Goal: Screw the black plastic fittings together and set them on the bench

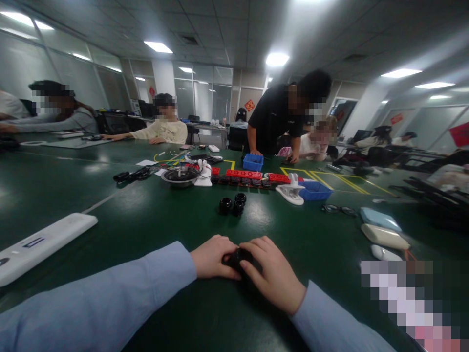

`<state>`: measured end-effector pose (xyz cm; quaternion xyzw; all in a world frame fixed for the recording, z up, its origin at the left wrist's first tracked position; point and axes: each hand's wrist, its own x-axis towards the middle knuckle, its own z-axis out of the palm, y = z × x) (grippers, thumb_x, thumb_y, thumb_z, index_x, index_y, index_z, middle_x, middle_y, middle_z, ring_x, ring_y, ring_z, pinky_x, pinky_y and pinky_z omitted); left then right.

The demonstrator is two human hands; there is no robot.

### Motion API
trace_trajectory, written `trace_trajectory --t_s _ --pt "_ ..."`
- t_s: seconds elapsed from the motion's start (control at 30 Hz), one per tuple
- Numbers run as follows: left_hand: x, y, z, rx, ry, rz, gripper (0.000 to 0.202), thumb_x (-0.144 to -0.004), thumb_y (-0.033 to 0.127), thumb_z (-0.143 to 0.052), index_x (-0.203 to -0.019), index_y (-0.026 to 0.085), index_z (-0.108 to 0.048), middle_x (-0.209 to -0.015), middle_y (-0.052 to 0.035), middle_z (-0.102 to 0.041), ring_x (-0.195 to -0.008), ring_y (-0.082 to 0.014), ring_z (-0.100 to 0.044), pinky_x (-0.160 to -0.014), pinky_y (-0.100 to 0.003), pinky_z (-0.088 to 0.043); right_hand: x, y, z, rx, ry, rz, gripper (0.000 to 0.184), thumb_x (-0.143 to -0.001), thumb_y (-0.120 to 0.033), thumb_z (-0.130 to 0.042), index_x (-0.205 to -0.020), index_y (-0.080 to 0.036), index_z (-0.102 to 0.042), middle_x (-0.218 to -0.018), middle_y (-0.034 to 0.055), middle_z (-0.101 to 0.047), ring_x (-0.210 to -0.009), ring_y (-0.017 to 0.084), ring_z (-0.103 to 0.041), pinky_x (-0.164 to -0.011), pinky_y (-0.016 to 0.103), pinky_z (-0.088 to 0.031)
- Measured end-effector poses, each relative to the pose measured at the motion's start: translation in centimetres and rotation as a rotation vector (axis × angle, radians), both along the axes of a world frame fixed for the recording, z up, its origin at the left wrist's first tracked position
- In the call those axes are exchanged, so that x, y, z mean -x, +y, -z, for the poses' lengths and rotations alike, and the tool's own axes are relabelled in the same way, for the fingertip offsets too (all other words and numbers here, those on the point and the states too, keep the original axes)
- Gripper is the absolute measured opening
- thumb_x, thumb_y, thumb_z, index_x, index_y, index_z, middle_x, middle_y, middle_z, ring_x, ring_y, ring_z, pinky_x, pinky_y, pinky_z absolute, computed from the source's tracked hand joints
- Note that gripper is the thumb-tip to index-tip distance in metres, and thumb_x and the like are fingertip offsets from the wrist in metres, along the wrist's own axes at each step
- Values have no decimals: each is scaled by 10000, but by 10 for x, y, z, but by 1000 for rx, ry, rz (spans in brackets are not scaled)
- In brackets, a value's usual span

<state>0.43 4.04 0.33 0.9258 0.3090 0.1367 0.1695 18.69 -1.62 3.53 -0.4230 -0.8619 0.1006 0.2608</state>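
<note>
Both my hands rest on the dark green table (146,215) close to its near edge, sleeves light blue. My left hand (211,256) and my right hand (271,274) are closed together around a small black round part (237,257), which shows only between the fingers. Three similar black round parts (233,204) stand in a cluster further out on the table, apart from my hands.
A white power strip (40,244) lies at the left. Red blocks on a black row (249,177), blue bins (315,190), a metal bowl (180,176), glasses (339,209) and pale cases (383,230) sit beyond. Several other people sit or lean at the far side.
</note>
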Motion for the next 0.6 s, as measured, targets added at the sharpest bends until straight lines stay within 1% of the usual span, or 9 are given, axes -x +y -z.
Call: trace_trajectory --t_s 0.33,0.6 --pt "0 0 0 -10 7 6 381 -682 507 -664 -654 162 -503 -635 44 -494 -624 -129 -470 -603 -244 -305 0 0 1 -8 -11 4 205 -848 -226 -511 -1039 -177 -567 -929 65 -574 -869 202 -496 -777 360 -436" --pt "0 -1 -2 2 -11 14 357 -675 467 -688 -662 162 -505 -643 47 -495 -632 -128 -470 -616 -241 -306 0 -1 0 -1 3 2 205 -844 -210 -515 -1040 -175 -564 -937 68 -574 -868 206 -498 -770 359 -442"
